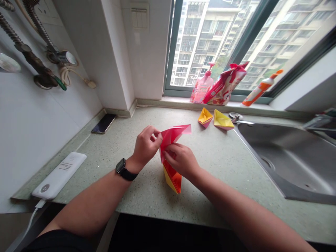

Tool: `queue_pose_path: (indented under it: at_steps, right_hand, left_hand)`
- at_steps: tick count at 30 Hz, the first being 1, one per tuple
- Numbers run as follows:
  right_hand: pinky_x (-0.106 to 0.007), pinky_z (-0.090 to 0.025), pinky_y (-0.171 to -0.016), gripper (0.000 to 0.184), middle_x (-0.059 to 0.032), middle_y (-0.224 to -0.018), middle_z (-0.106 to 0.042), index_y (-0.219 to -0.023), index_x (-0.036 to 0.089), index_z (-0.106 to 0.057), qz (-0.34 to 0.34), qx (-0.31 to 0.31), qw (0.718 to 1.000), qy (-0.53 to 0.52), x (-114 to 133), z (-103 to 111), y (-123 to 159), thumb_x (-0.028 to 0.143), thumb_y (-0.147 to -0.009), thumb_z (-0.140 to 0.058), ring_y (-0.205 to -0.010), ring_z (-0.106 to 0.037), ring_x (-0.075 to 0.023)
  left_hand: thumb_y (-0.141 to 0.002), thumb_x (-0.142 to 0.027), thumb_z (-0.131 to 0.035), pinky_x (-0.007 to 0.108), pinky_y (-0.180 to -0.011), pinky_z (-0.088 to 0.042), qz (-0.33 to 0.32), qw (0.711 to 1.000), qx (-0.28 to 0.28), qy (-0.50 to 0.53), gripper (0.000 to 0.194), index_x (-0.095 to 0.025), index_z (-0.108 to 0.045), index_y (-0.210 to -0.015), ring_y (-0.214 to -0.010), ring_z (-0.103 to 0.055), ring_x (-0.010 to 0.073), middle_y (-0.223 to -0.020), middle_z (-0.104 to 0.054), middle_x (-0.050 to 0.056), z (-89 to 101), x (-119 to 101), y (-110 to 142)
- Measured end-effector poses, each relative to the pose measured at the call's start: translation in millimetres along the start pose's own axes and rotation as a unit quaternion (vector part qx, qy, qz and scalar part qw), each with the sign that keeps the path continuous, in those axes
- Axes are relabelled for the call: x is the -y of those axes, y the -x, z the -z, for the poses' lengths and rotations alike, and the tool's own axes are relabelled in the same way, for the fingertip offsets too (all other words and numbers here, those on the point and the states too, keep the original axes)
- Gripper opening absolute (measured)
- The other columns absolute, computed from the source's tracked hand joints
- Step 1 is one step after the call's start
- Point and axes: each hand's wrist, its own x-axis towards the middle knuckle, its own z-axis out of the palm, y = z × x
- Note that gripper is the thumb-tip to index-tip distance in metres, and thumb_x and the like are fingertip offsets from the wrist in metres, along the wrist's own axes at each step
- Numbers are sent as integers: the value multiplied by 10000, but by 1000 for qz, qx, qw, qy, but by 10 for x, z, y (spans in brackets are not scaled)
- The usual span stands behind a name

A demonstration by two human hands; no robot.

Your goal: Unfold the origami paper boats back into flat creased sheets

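Note:
Between my hands, above the counter, is a pink sheet of folded paper (pixel 174 133), its upper right corner sticking out. My left hand (pixel 147 145), with a black watch on the wrist, pinches the paper's left edge. The fingers of my right hand (pixel 182 159) are closed on its lower part, and they hide some of the folds. Just below lies an orange and yellow stack of folded paper (pixel 173 180) on the counter, partly covered by my right hand. Farther back stand two folded paper boats, an orange-yellow one (pixel 205 117) and a yellow one (pixel 223 120).
A steel sink (pixel 278 147) is set into the speckled counter (pixel 141 206) at right. On the left lie a phone (pixel 104 123) and a white power bank (pixel 60 175) with a cable. A pump bottle (pixel 202 87), red bag (pixel 225 85) and orange-white bottle (pixel 261 90) line the windowsill.

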Motion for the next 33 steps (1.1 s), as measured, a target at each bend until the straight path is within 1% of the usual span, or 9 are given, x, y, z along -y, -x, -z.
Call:
queue_pose_path:
  at_steps: [3, 7, 10, 13, 16, 20, 22, 28, 33]
  right_hand:
    - [-306, -425, -672, 149, -21, -757, -704, -802, 233, -675, -15, -20, 999, -38, -17, 43, -3, 233, -945, -633, -684, -607, -176]
    - [-290, -441, -630, 154, -2, -704, -674, -815, 235, -680, -43, -56, 989, -127, -31, 139, -3, 289, -953, -640, -628, -573, -159]
    - [-279, -425, -581, 199, 9, -658, -640, -792, 234, -679, -64, -70, 979, -179, -25, 179, -9, 340, -958, -644, -589, -539, -149]
    - [-273, -419, -569, 207, 13, -653, -639, -791, 230, -682, -81, -48, 973, -213, -14, 181, -15, 349, -956, -645, -581, -536, -143]
    - [-274, -423, -588, 208, 10, -674, -662, -799, 226, -684, -87, -22, 971, -223, -21, 167, -15, 344, -964, -636, -600, -559, -143]
    - [-280, -432, -625, 202, 4, -719, -687, -825, 226, -687, -78, -13, 976, -201, -77, 151, -11, 348, -974, -629, -640, -584, -150]
    - [-283, -422, -626, 200, 6, -712, -681, -824, 229, -676, -74, -6, 981, -178, -111, 154, -11, 337, -981, -617, -643, -581, -153]
    - [-293, -385, -631, 193, 8, -722, -655, -797, 233, -617, -45, 0, 995, -85, -131, 211, -8, 328, -961, -654, -647, -546, -153]
    - [-291, -358, -613, 244, 12, -704, -615, -740, 233, -578, -10, 28, 998, -50, -110, 209, 17, 304, -966, -639, -619, -509, -141]
  left_hand:
    - [-972, -336, -681, 225, -567, -528, 57, 998, 5, 36, 175, -216, -624, -858, -639, -694, 137, -777, -689, -10, -4, 44, -32]
    - [-960, -535, -711, 223, -485, -525, 150, 980, -5, 133, 347, -214, -601, -887, -546, -694, 139, -737, -684, -18, -17, 138, -107]
    - [-930, -609, -727, 222, -466, -526, 180, 969, -9, 167, 425, -211, -588, -881, -514, -682, 133, -730, -676, -21, -28, 162, -122]
    - [-937, -530, -729, 207, -478, -515, 154, 977, 4, 144, 360, -211, -584, -857, -545, -687, 124, -744, -675, -19, -31, 129, -87]
    - [-930, -412, -711, 194, -476, -500, 130, 982, 53, 125, 240, -212, -590, -879, -541, -661, 105, -754, -652, -34, -57, 102, -35]
    - [-871, -285, -686, 203, -427, -481, 167, 965, 143, 146, 198, -221, -573, -1020, -465, -612, 95, -774, -624, -67, -129, 146, -1]
    - [-849, -234, -657, 208, -424, -479, 178, 961, 155, 142, 205, -222, -567, -1033, -450, -604, 94, -773, -621, -70, -147, 169, -3]
    - [-889, -214, -640, 203, -526, -504, 93, 990, 75, 80, 152, -228, -582, -1029, -547, -626, 98, -746, -604, -63, -63, 72, -16]
    - [-933, -217, -639, 212, -579, -514, 39, 998, 19, 49, 187, -235, -577, -1109, -604, -666, 110, -793, -646, -43, -16, -2, 11]
